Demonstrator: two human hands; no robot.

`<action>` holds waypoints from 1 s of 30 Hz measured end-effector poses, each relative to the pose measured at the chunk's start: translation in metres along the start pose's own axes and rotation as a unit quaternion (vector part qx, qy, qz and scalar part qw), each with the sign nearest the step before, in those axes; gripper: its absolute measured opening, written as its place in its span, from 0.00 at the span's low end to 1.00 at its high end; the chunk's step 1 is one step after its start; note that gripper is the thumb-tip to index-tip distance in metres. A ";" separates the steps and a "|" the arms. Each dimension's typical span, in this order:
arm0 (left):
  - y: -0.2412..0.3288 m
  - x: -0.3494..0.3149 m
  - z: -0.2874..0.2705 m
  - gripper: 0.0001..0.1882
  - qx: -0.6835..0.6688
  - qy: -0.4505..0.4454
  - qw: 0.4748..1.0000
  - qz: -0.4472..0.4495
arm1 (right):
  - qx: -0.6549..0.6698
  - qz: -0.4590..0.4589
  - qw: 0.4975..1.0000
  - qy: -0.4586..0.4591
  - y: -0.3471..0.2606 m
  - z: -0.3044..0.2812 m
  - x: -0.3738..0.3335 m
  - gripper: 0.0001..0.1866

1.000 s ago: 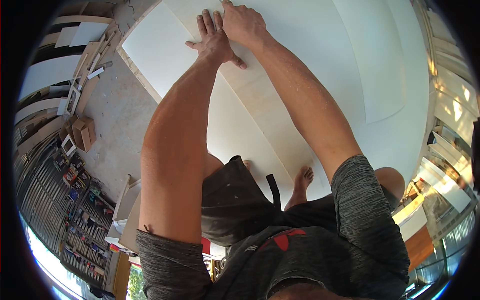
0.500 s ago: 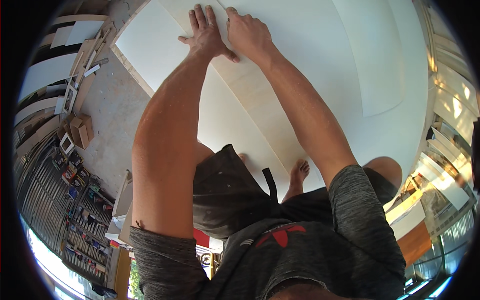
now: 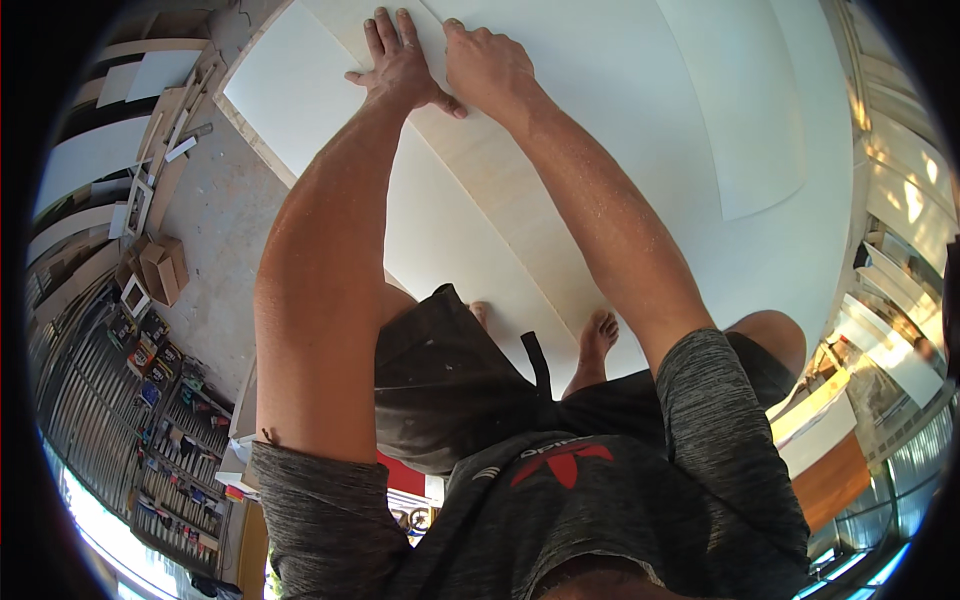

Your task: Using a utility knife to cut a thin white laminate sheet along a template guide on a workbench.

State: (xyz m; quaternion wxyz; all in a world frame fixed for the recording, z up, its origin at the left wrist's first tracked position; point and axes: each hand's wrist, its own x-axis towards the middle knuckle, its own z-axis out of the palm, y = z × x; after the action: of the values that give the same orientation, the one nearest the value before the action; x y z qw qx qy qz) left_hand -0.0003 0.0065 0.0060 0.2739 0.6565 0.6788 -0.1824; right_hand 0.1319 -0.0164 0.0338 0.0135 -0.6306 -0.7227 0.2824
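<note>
My left hand [image 3: 400,75] lies flat with its fingers spread. It presses on a long beige strip [image 3: 500,205] that runs between white areas of a large board. Just to its right, my right hand [image 3: 490,70] is curled closed, knuckles up, at the edge of a white sheet [image 3: 590,130]. Whatever its fingers hold, if anything, is hidden beneath them. A thin line runs from the fingers toward the far edge of the view. My bare foot [image 3: 600,332] rests on the board near my knees.
A curved, loose-looking white panel [image 3: 745,110] lies at the right. Left of the board, an open cardboard box [image 3: 163,268] stands on the concrete floor [image 3: 225,215]. Stacked boards and frames line the left side, above shelves of small goods [image 3: 180,470]. More panels [image 3: 885,340] lean at the right.
The view has shifted slightly, so the board and both hands appear a little farther left. Both hands keep nearly the same pose and place on the board.
</note>
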 end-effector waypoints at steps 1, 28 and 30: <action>0.001 0.000 -0.002 0.95 -0.003 -0.001 1.000 -0.001 | 0.013 0.001 1.000 -0.011 0.002 -0.002 0.002 0.18; 0.008 -0.007 -0.007 0.94 -0.016 -0.008 1.000 -0.005 | -0.025 -0.008 0.997 0.070 0.005 0.003 -0.016 0.32; 0.001 -0.013 -0.004 0.94 -0.019 -0.005 1.000 -0.008 | 0.055 0.037 0.998 -0.017 0.001 0.012 -0.020 0.32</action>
State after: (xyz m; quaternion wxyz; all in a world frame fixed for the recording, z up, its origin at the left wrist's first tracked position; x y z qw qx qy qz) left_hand 0.0004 -0.0010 0.0169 0.2884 0.6449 0.6858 -0.1752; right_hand 0.1321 -0.0391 0.0305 0.0254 -0.6507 -0.6823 0.3322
